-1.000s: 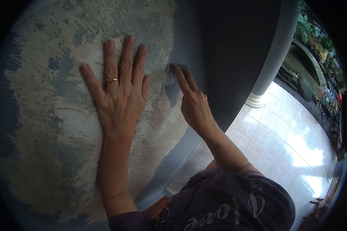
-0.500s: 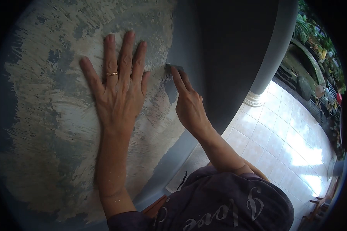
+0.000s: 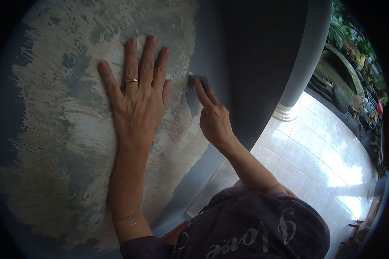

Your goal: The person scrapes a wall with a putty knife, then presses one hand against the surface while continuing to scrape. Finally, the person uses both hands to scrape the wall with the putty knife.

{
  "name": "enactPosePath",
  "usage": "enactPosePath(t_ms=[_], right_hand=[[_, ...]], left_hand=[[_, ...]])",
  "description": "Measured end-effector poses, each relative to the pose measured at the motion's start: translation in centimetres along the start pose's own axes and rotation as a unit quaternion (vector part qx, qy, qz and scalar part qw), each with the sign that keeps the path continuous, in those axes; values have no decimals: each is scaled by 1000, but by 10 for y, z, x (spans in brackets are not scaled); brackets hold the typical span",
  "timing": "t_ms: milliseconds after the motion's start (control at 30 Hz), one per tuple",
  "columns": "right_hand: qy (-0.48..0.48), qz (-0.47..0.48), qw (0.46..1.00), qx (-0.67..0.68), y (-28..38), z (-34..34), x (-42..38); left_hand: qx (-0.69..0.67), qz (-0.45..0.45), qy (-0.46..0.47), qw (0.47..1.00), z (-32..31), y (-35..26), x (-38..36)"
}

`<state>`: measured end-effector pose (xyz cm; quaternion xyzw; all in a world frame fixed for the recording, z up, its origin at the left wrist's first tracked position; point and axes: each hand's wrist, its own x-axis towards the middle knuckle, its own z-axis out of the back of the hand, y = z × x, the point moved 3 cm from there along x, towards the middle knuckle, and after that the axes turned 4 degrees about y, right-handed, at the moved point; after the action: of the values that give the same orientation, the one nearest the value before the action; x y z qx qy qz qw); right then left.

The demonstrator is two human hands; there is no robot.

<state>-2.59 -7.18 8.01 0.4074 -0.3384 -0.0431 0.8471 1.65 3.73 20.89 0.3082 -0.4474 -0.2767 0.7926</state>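
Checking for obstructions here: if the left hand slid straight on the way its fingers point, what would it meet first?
The way looks free as far as the picture shows: ahead of the left hand is only more of the patchy wall, though depth is hard to judge.

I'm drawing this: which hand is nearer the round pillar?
Right. The right hand is apart from the pillar, on its left; the left hand lies flat on the wall, farther left.

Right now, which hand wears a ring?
The left hand, spread on the patchy wall, with a gold ring; the right hand, holding a dark tool, shows none.
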Motion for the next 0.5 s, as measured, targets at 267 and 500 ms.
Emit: enactPosePath(t_ms=[267,500], right_hand=[[11,-1,997,-74,0,-11,-2],[29,-9,999,-36,0,-9,0]], left_hand=[[12,15,11,1000,-6,0,-3],[21,14,11,1000,-8,-1,-4]])
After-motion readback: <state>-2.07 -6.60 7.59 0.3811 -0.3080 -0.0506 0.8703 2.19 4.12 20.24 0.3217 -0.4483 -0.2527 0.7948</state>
